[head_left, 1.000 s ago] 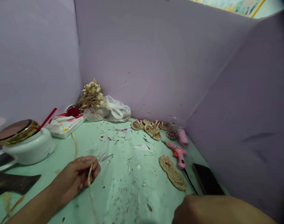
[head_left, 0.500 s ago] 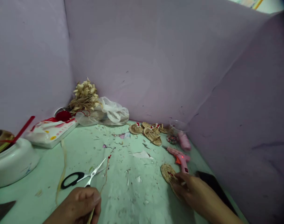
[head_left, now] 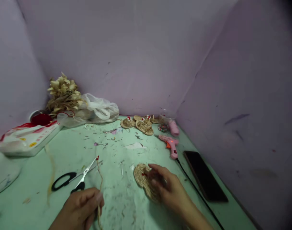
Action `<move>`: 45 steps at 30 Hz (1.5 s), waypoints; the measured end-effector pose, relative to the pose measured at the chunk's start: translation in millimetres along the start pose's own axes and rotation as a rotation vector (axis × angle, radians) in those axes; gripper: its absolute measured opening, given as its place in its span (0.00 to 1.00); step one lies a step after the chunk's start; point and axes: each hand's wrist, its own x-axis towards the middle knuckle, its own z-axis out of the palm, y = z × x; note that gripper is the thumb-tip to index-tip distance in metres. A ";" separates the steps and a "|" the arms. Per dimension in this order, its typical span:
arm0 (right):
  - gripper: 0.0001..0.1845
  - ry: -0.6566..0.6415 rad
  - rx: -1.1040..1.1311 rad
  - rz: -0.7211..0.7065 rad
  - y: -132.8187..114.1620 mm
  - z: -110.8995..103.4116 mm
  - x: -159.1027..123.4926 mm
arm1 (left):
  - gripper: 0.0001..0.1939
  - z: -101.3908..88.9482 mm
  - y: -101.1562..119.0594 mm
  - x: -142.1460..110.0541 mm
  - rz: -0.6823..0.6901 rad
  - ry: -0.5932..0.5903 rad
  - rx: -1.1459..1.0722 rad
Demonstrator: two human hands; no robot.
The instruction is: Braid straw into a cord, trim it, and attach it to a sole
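Observation:
My left hand point(head_left: 82, 207) pinches a thin twisted straw cord point(head_left: 101, 179), which stands up from the fingers and carries a small red tip. Beside that hand lie black-handled scissors point(head_left: 82, 177), their blades apart. My right hand point(head_left: 168, 187) has its fingers curled over the right side of a woven straw slipper sole point(head_left: 140, 175) and grips it; the thumb is partly hidden. A bit of red shows on the sole near the fingertips. Beyond the right hand lies a pink glue gun point(head_left: 170, 145) with a small red light lit.
Several finished straw slippers point(head_left: 144, 126) with red and white beads lie at the back, near a pink thread spool point(head_left: 173, 128). A black phone point(head_left: 204, 175) and the glue gun's cable point(head_left: 198, 193) are on the right. Dried flowers point(head_left: 64, 92) and a plastic bag point(head_left: 100, 108) stand back left.
The view has turned right. My right hand has moved left with the woven sole, away from the glue gun and nearer to my left hand, which still holds the cord.

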 end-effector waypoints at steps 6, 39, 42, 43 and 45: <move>0.18 0.041 0.148 0.087 11.9 -14.2 -15.4 | 0.16 7.9 6.6 -8.9 0.076 0.177 -0.042; 0.35 -0.259 0.353 0.045 -16.3 29.7 -43.9 | 0.12 32.3 6.1 -30.8 0.115 -0.101 -0.353; 0.32 -0.564 0.704 0.156 -22.5 35.9 -47.7 | 0.13 33.4 2.1 -26.4 0.128 -0.073 -0.359; 0.31 -0.666 0.779 0.189 -23.3 37.2 -48.4 | 0.13 33.4 1.7 -25.9 0.140 -0.059 -0.366; 0.31 -0.631 0.786 0.174 -22.3 37.8 -47.4 | 0.12 33.3 2.1 -26.3 0.185 -0.023 -0.367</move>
